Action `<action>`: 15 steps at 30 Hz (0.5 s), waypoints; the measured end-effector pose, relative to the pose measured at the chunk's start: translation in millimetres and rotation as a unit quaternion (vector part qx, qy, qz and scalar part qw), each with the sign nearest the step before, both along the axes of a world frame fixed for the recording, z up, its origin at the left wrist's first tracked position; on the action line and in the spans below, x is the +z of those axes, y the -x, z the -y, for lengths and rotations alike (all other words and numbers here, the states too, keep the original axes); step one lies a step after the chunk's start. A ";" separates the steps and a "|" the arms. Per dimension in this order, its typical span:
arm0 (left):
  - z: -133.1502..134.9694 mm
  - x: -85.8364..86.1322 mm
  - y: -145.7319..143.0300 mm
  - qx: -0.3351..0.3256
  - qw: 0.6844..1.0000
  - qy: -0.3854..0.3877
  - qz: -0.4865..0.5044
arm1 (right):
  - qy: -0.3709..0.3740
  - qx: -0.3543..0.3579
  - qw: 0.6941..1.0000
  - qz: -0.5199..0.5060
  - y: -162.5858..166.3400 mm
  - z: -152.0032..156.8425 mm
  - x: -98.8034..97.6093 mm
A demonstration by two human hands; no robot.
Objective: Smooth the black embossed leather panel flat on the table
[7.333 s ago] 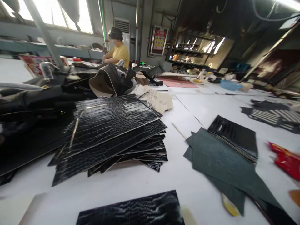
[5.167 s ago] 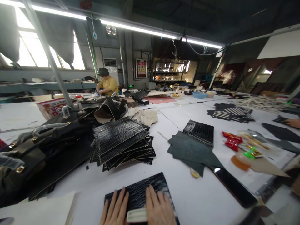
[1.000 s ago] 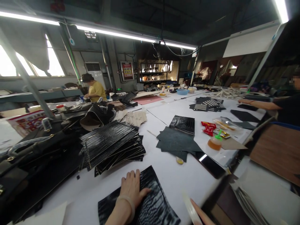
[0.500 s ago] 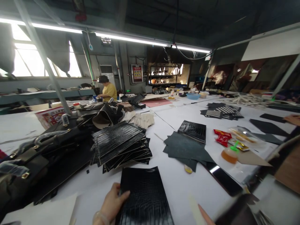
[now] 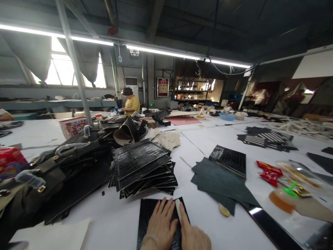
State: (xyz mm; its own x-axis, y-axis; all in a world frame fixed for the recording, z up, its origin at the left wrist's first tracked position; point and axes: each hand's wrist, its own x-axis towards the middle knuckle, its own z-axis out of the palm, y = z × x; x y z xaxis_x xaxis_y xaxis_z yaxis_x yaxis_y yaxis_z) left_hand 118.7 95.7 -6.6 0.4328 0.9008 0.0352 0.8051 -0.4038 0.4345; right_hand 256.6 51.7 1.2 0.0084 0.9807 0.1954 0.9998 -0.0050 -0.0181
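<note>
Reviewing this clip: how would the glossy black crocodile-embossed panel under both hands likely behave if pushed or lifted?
The glossy black crocodile-embossed panel lies flat on the white table, so it would probably slide easily when pushed. Like panels in the black stack jut out almost unbent, suggesting semi-stiff, light sheets. The left hand and right hand rest flat on it.

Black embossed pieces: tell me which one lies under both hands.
The single black piece at the near table edge, flat beneath the left hand and right hand, apart from the big stack.
</note>
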 end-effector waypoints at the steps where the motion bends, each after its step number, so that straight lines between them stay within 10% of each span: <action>1: 0.4 -5.1 0.7 0.005 1.000 0.000 0.006 | 0.008 0.018 1.000 0.015 4.4 -6.1 -1.2; 15: 5.8 -0.4 -1.7 0.030 0.999 -0.013 0.004 | 0.035 0.086 0.995 0.023 -4.5 10.5 -12.1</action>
